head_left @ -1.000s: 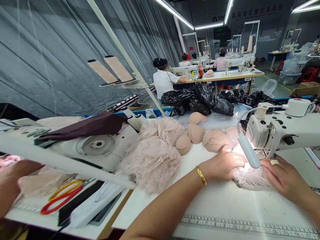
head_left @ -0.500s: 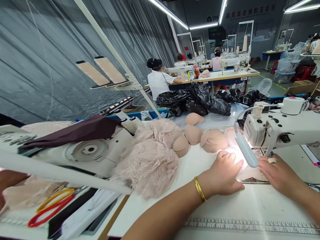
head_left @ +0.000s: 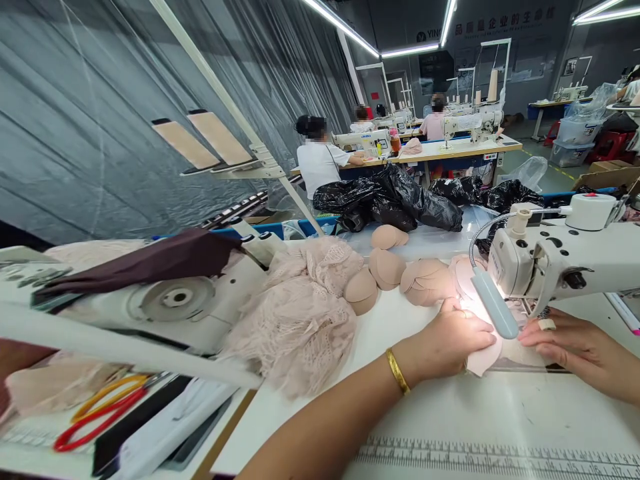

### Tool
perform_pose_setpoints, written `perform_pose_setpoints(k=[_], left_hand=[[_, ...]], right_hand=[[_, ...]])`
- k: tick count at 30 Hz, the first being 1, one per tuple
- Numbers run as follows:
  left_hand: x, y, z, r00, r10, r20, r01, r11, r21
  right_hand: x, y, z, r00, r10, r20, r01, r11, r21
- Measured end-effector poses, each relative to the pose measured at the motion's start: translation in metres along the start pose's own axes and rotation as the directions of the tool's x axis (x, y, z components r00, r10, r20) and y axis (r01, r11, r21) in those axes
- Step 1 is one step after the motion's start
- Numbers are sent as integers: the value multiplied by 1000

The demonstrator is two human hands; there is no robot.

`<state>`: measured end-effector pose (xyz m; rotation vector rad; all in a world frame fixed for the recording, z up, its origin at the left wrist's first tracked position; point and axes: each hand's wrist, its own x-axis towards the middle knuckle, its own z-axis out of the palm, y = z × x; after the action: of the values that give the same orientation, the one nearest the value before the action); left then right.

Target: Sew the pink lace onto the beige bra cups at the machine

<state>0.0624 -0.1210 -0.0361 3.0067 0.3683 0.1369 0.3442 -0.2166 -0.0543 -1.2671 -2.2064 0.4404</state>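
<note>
A white sewing machine (head_left: 565,257) stands at the right, with a grey lamp (head_left: 495,303) lighting its needle area. My left hand (head_left: 453,340) is closed, fingers and thumb together, on a pale pink bra cup piece (head_left: 484,360) that hangs below its fingertips on the machine bed. My right hand (head_left: 580,347) lies at the right of the needle area, its fingers stretched out flat on the bed. The lamp and my left hand hide part of the piece. Beyond my left hand lie stacks of beige bra cups (head_left: 426,280).
A heap of pale pink lace (head_left: 305,320) is left of my arm. A second machine under dark cloth (head_left: 145,263), red-handled scissors (head_left: 95,427) and a thread stand (head_left: 250,167) are further left. Black plastic bags (head_left: 390,200) lie behind; a ruler strip (head_left: 490,459) runs along the front edge.
My left hand has gone from spread flat to closed on the pink piece, whose lower edge now shows below it. My right hand has shifted slightly right, away from the needle area.
</note>
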Motion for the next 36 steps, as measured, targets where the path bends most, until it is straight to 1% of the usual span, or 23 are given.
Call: perform_pose_setpoints(k=[2, 5, 7, 9, 12, 15, 19, 24, 27, 30, 32, 36], left_hand=[[2, -3, 4, 999, 7, -34, -7, 1000, 19], [4, -10, 8, 997, 15, -73, -14, 1000, 20], [6, -14, 9, 996, 19, -88, -17, 1000, 20], [7, -19, 10, 996, 18, -85, -16, 1000, 26], [8, -24, 11, 998, -3, -64, 5, 1000, 29], [8, -26, 11, 998, -17, -68, 18, 1000, 15], [8, -27, 10, 997, -4, -83, 4, 1000, -6], [8, -25, 9, 997, -8, -73, 9, 1000, 2], [9, -26, 10, 996, -2, -87, 1, 1000, -2], [10, -27, 13, 993, -3, -122, 2, 1000, -8], [11, -28, 15, 989, -15, -147, 14, 1000, -7], [11, -29, 18, 985, -15, -171, 16, 1000, 4]], right_hand=[[7, -1, 12, 999, -33, -16, 32, 999, -36], [13, 2, 29, 998, -55, -5, 52, 971, -233], [13, 6, 35, 999, -47, -16, 39, 940, -339], [11, 10, 36, 1000, -27, -12, 20, 923, -385], [8, 13, 35, 1000, 1, 11, 4, 919, -394], [8, 14, 36, 1000, -7, -9, 3, 913, -408], [8, 14, 37, 1000, -12, -8, 7, 911, -412], [8, 10, 34, 1000, 9, 1, -8, 929, -369], [6, 10, 33, 998, 24, -53, -41, 936, -349], [4, 15, 36, 986, 38, -160, -90, 940, -328], [4, 20, 38, 977, 26, -213, -93, 945, -315], [6, 25, 39, 973, -8, -231, -67, 947, -314]])
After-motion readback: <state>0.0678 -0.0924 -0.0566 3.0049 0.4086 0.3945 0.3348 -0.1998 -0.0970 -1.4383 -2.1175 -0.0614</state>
